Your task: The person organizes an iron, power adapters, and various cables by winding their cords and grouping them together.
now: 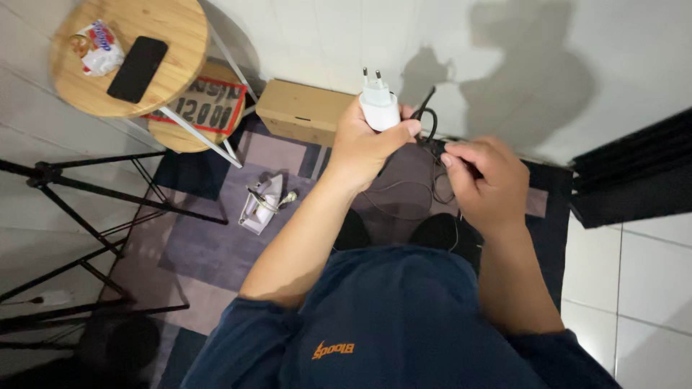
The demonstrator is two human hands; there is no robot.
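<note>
Left hand (364, 148): closed around a white plug-in charger (379, 108), thumb across its front face, the two round pins pointing up and away from the body.
Right hand (484, 184): fingers curled and pinched on a thin black cable (427, 122), holding it just right of the charger.
Charger position: held at chest height, in front of the person, above the patterned rug (216, 245) and against the pale wall.
Cable state: one small loop stands up between the two hands; a longer slack loop hangs below them toward the rug (the far end is hidden behind the right hand).
Connection: cannot tell whether the cable is seated in the charger; the joint lies behind the left thumb.
Progress, as judged: both parts are picked up and brought together; the cable is neither wound up nor laid out straight, so the handling looks partway through.
Surroundings: a round wooden stool (130, 54) at upper left carries a black phone (137, 68) and a small snack packet (97, 47); a cardboard box (303, 108) sits by the wall; a clothes iron (261, 203) lies on the rug; black tripod legs (86, 191) cross the left side.
</note>
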